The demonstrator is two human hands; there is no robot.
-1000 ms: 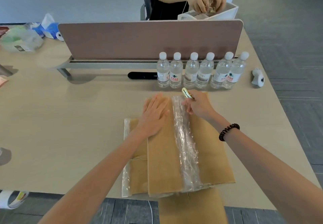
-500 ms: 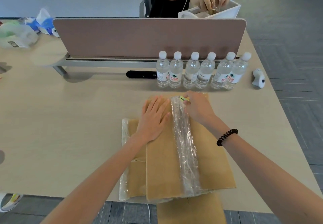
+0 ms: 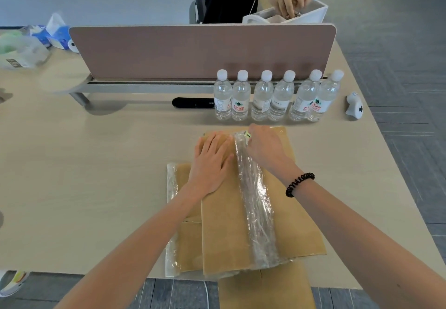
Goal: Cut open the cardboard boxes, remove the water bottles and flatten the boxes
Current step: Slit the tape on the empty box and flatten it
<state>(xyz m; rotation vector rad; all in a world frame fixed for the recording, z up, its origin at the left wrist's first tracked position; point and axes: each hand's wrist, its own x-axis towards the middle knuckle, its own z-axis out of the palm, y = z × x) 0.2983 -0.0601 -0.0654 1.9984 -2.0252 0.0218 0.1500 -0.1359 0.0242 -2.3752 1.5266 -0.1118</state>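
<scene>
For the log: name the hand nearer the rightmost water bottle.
Right. The right hand, holding a cutter, sits just front-left of the bottle; the left hand lies farther left, flat on the cardboard.

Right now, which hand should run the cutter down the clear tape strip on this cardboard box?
Right. The right hand grips the yellow-green cutter at the far end of the clear tape strip, probably ready to pull toward the body. The left hand lies flat on the cardboard box, steadying it.
</scene>
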